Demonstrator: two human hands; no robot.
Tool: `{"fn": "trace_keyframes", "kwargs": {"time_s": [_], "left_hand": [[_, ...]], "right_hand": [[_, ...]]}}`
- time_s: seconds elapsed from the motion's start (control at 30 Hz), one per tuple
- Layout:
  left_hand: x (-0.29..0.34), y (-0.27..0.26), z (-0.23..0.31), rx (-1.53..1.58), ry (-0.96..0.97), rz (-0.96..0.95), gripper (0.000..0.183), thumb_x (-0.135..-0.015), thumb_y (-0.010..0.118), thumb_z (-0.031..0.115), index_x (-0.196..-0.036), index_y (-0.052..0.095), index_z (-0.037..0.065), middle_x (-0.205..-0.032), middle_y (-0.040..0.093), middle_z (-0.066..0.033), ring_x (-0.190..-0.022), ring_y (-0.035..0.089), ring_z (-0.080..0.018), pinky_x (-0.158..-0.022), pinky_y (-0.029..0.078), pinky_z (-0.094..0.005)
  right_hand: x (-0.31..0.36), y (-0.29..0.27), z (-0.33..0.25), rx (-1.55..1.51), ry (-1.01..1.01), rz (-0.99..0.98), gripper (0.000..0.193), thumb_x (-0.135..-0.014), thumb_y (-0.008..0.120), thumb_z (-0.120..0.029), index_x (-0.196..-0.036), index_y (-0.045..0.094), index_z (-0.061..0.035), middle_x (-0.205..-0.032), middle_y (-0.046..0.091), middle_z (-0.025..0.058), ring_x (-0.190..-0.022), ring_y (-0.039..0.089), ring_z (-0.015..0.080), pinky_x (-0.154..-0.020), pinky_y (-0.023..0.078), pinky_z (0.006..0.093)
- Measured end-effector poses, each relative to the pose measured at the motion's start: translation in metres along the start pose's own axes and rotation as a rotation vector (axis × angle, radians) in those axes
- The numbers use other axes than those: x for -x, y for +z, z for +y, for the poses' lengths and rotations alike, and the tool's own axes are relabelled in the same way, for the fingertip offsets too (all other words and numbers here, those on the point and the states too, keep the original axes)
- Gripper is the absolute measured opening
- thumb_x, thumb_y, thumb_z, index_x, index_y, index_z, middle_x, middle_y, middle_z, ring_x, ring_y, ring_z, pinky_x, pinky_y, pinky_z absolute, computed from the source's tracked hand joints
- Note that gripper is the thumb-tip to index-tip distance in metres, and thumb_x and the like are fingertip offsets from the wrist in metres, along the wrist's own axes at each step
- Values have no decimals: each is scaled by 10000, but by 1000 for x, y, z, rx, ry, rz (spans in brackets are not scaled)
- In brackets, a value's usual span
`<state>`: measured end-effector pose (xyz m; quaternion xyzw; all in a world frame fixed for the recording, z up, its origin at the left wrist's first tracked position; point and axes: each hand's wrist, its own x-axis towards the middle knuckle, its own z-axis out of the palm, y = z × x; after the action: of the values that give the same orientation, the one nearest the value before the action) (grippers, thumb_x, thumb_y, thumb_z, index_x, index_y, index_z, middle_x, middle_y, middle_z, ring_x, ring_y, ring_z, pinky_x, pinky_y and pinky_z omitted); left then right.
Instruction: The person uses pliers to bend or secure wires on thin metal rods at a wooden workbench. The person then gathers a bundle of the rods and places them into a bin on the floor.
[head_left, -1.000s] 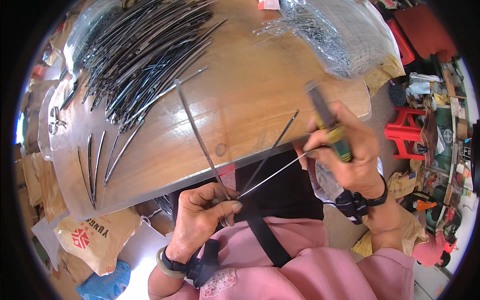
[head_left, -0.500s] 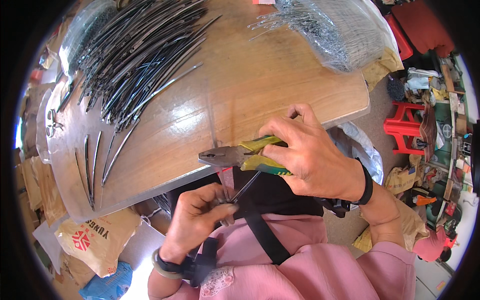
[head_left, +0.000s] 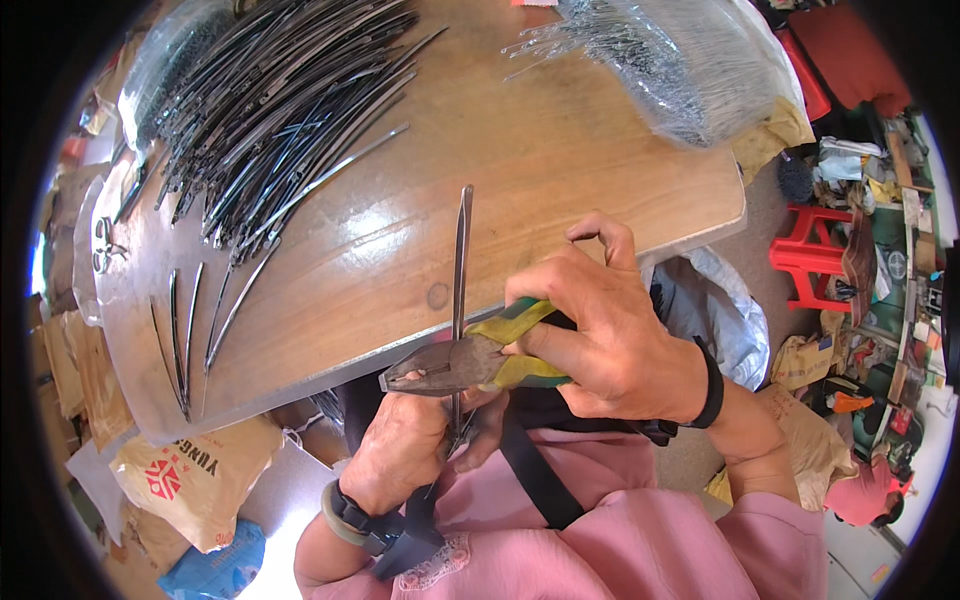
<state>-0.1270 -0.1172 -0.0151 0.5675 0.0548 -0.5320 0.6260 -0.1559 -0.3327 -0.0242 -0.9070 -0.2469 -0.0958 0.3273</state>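
My right hand (head_left: 625,345) grips combination pliers (head_left: 450,366) with yellow-green handles; their jaws point left and look nearly closed. My left hand (head_left: 402,448) lies just below the jaws, closed around the lower part of a thin dark metal strip (head_left: 462,250). The strip stands up past the table's front edge, and the pliers cross in front of it. Whether the jaws touch the strip, I cannot tell. Part of my left fingers is hidden behind the pliers.
On the wooden table (head_left: 580,200), a large pile of dark metal strips (head_left: 290,110) lies at far left, several loose strips (head_left: 188,330) nearer. Scissors (head_left: 103,246) rest by the left edge. Thin wires in clear plastic (head_left: 690,80) lie far right. A red stool (head_left: 805,255) stands beyond the table.
The pliers have moved slightly left and down, to just above my left hand. My left hand has turned, and the strip in it shows more clearly, upright over the table edge.
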Motion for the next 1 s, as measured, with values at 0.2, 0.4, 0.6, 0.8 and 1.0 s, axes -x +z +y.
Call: {"fn": "trace_keyframes", "kwargs": {"time_s": [0.2, 0.4, 0.6, 0.8, 1.0], "left_hand": [[-3, -1, -15, 203, 57, -9, 142, -979, 551, 137, -1000, 587, 2, -641, 495, -14, -466, 352, -70, -433, 256, -242], [9, 7, -24, 205, 291, 249, 82, -968, 607, 40, -1021, 626, -20, -713, 539, 37, -594, 414, -20, -525, 327, -177], [10, 8, -30, 123, 455, 274, 76, -959, 609, 15, -1022, 628, -21, -704, 553, 30, -606, 440, -21, -540, 354, -180], [10, 3, -27, 23, 450, 287, 70, -958, 593, 1, -1018, 625, -16, -686, 556, 25, -606, 445, -20, -542, 362, -185], [17, -11, -33, 43, 373, 292, 82, -965, 595, 17, -1040, 623, 1, -731, 541, 48, -645, 438, -23, -559, 373, -198]], "right_hand": [[-3, -6, 0, 54, -17, 48, 253, -581, 700, -34, -824, 648, -80, -1043, 575, 70, -881, 570, 243, -918, 328, 523], [27, -23, -10, -93, 322, 29, 238, -673, 712, 31, -900, 644, 7, -1032, 603, 120, -889, 625, 270, -775, 482, 407], [43, -12, -15, -301, 355, -157, 340, -684, 783, -62, -1003, 686, 2, -1111, 602, 136, -952, 634, 305, -788, 521, 382], [34, -11, -18, -287, 313, -322, 372, -711, 778, -117, -1046, 667, 1, -1140, 577, 150, -1007, 611, 344, -843, 527, 406], [26, 4, -22, -208, 222, -435, 308, -729, 742, -101, -953, 613, 68, -1027, 555, 188, -835, 626, 341, -693, 548, 397]]}}
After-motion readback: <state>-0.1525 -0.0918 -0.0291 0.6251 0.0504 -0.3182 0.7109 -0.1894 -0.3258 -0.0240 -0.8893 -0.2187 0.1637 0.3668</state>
